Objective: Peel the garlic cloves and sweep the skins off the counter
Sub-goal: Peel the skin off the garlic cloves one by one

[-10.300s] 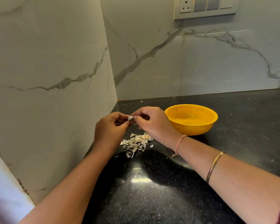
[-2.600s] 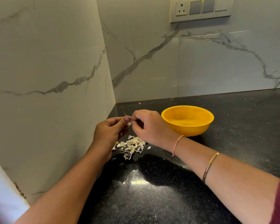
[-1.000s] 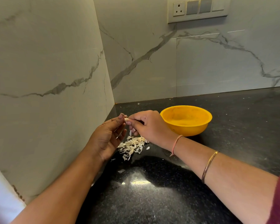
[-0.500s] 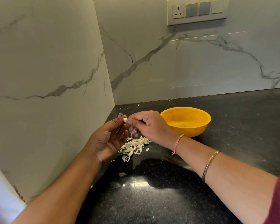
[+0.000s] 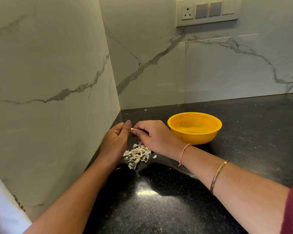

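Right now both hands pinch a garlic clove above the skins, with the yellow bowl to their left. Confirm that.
Wrong side: the head view shows the yellow bowl to the right of the hands. Otherwise yes: left hand and right hand pinch the garlic clove above the skins.

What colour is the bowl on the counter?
Yellow-orange bowl, plain, no pattern; head view shows it.

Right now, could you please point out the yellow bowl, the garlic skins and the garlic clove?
yellow bowl [image 5: 194, 137]: head view, outer front wall.
garlic skins [image 5: 137, 155]: head view, middle of the pile.
garlic clove [image 5: 132, 129]: head view, its exposed pale tip.
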Available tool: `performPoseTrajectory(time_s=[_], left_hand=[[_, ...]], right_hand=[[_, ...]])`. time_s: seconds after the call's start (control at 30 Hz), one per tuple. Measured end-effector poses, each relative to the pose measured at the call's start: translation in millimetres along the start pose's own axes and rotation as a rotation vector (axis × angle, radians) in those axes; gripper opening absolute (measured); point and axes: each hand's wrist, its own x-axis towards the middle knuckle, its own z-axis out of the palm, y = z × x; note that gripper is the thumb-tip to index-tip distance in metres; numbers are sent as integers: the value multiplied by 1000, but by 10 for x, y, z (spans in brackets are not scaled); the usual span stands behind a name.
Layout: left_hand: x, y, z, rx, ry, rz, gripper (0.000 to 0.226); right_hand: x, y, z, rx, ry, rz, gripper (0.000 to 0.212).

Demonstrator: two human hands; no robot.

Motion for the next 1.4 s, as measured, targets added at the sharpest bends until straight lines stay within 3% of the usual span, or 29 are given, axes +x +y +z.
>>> performPoseTrajectory(time_s=[0.1, 0.3, 0.43, 0.6, 0.67, 0.93, 1.07, 1.4], left_hand=[[-8, 14, -15, -105, -11, -58, 36], [21, 76, -27, -587, -47, -380, 33], [-8, 51, -5, -499, -55, -348, 45], [42, 28, -59, -491, 126, -274, 23], [46, 18, -70, -536, 103, -240, 6], [3, 47, -49, -514, 24, -278, 27], [-15, 56, -28, -507, -92, -278, 15], [24, 45, -45, -648, -86, -240, 22]], right_hand=[[8, -9, 2, 59, -10, 26, 19], [6, -45, 12, 86, 60, -34, 18], [36, -99, 28, 16, 101, -113, 17], [16, -31, 2, -19, 82, -36, 19], [13, -20, -9, -23, 88, -10, 19], [13, 17, -8, 18, 101, 56, 17], [4, 6, 2, 52, 82, 98, 16], [22, -79, -88, 744, -119, 384, 30]])
